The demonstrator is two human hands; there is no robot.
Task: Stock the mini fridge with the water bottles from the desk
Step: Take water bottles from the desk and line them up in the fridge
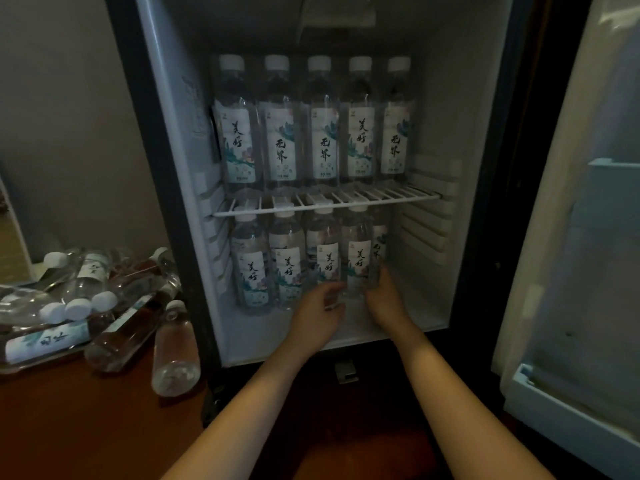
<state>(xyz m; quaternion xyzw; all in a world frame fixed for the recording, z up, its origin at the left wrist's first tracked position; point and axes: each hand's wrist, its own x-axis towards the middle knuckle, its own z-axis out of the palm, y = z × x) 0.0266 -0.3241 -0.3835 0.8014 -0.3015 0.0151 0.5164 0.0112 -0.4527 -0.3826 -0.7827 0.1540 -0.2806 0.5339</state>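
Mini fridge (180, 188) open; five bottles on wire shelf (408, 196). Left hand (317, 315) and right hand (384, 299) grip bottles (358, 258) on fridge floor. Loose bottles (114, 299) on bench (86, 420).

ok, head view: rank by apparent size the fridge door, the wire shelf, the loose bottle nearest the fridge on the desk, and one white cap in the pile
1. fridge door, largest though cropped
2. wire shelf
3. loose bottle, nearer the camera, so it looks bigger
4. white cap, smallest
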